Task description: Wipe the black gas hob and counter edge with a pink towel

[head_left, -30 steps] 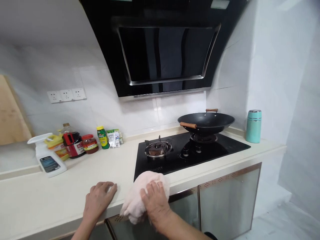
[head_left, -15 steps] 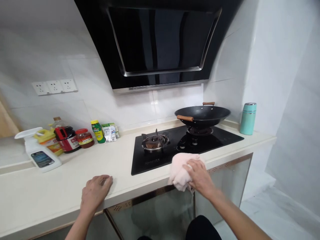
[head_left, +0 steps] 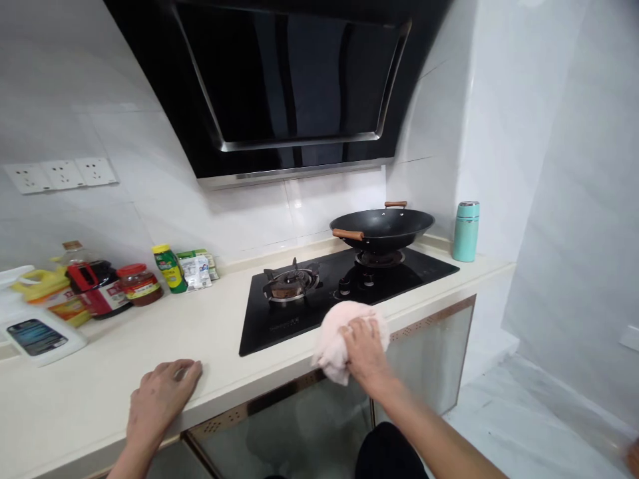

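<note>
My right hand [head_left: 365, 351] grips a pale pink cloth [head_left: 333, 336] with its fingers spread over the bunched fabric. The cloth lies at the front edge of the black gas stove [head_left: 304, 326], and a fold of it hangs over the counter edge. To the left, my left hand [head_left: 160, 394] rests on the pale countertop [head_left: 214, 339] near its front edge, fingers loosely curved and holding nothing. A black wok [head_left: 382, 229] with wooden handles sits on the right burner. The left burner [head_left: 291, 283] is bare.
A teal flask [head_left: 466, 231] stands at the counter's right end. Along the left are a white spray bottle [head_left: 42, 332], a yellow jug [head_left: 47, 291], a dark sauce bottle [head_left: 97, 286], a red-lidded jar [head_left: 140, 285], a green bottle [head_left: 170, 269] and packets [head_left: 197, 269]. Above hangs a black range hood [head_left: 299, 86].
The view has turned to the right, so everything appears shifted left. My right hand stays with the cloth by the stove's front edge, the cloth's folds slightly changed. My left hand still rests on the counter.
</note>
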Available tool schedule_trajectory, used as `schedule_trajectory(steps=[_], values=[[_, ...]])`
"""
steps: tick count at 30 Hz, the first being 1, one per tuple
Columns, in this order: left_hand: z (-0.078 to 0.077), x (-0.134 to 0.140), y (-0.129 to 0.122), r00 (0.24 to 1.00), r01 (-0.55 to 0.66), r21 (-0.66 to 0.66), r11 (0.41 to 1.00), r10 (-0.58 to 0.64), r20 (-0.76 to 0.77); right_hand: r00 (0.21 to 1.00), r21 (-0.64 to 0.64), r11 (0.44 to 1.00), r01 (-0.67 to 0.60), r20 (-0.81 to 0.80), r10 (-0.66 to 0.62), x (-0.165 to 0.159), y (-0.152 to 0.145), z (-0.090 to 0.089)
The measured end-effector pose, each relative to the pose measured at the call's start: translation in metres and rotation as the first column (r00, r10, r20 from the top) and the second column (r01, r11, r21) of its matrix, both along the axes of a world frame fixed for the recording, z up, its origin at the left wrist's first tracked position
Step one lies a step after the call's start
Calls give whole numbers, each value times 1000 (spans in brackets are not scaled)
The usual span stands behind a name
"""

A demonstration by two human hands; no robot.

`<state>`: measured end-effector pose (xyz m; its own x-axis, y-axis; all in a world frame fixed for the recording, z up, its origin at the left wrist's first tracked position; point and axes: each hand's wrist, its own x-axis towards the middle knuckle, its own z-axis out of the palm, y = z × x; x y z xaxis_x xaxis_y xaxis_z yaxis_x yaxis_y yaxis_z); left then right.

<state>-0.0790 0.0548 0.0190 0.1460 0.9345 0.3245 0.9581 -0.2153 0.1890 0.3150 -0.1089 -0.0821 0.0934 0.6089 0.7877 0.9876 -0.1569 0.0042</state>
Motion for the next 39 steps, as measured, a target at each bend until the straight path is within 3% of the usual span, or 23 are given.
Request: schedule_trajectory(steps=[3,5,8,11,17,25,33,39], values=[[-1,-5,3,1000,23,4,1000,-23,16,994,49,995,-92,64,88,-46,21,-2],[-2,-9,7,999,33,11,999,-33,24,977,86,977,-193,104,184,-59,27,-1],[-4,-13,12,999,22,-4,1000,-21,30,944,71,947,-314,131,303,-46,21,0],[-5,-14,15,1000,7,-7,1000,-7,17,938,22,943,-331,117,326,-8,4,2],[-11,-16,23,998,-36,-11,999,35,-46,985,-102,983,-152,72,159,89,-36,10],[-16,-20,33,995,-30,-38,999,27,-93,999,-170,984,48,-9,-50,199,-76,15],[-16,-20,30,1000,-15,-15,1000,14,-21,989,-258,964,58,-115,-90,235,-89,34],[-18,-19,32,999,-28,-23,999,27,-28,927,-204,959,196,-279,-249,246,-69,78]])
